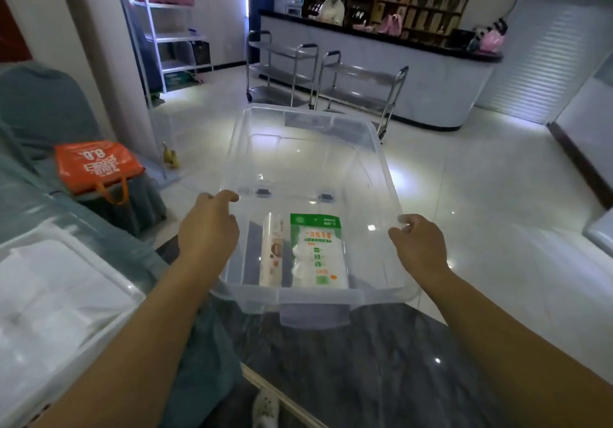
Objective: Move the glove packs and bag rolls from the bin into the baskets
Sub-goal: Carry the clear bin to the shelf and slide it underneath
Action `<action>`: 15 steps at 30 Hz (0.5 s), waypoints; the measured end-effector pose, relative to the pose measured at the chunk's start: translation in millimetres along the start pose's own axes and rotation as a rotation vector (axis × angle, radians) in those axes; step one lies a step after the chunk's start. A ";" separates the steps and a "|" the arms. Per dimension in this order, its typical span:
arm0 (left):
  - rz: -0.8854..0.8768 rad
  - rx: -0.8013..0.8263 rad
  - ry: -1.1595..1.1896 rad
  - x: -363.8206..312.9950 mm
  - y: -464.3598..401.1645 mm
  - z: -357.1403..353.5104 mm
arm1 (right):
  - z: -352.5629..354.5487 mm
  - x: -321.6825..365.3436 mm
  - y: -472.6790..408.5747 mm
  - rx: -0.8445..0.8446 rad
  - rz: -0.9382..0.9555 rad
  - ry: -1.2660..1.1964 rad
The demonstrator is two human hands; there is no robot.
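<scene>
Clear plastic made up the big rectangular storage bin (308, 175) that I held by its long sides, its near end over the dark marbled stone surface (365, 361) and its far end reaching out above the glossy white tiled floor (481, 195). My left hand (207, 228) was closed over the left rim, fingers curled on the edge. My right hand (419, 245) gripped the right rim the same way, thumb and fingertips hooked on the lip. Inside, at the near end, lay a flat glove pack with a green header and white contents (316, 251), and just beside it on its left a slim white bag roll with brownish print (272, 251), both lying lengthwise on the bin's floor. The far part of the bin held nothing I could make out. To my left an orange zipped bag with white lettering (98, 165) sat on a grey-green covered seat (39, 112). Two steel trolleys (361, 85) stood farther off by a white counter (431, 72).
</scene>
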State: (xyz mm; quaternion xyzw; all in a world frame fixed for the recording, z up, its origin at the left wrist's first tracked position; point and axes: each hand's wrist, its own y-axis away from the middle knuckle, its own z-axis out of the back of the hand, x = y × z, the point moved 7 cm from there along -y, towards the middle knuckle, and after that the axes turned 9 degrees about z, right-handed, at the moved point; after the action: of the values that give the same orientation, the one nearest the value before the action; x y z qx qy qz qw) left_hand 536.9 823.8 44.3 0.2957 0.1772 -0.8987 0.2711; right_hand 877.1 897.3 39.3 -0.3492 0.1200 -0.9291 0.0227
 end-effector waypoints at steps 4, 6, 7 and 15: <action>0.004 0.045 -0.007 -16.3 -73.7 -67.2 | -35.1 -21.3 -81.7 0.009 -0.030 0.031; 0.028 0.084 -0.002 -24.6 -114.4 -98.9 | -52.4 -30.2 -124.4 0.026 -0.064 0.034; 0.032 0.103 0.005 -29.3 -134.8 -114.2 | -60.6 -34.7 -145.2 0.035 -0.084 0.035; 0.004 0.249 0.008 -72.8 -272.6 -222.6 | -114.4 -76.3 -294.9 0.076 -0.196 0.026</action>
State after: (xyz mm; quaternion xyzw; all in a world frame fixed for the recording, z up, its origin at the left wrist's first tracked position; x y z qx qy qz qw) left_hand 521.8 1173.6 -36.6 0.3309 0.0647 -0.9121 0.2332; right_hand 872.2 1216.7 -22.6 -0.3459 0.0503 -0.9352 -0.0565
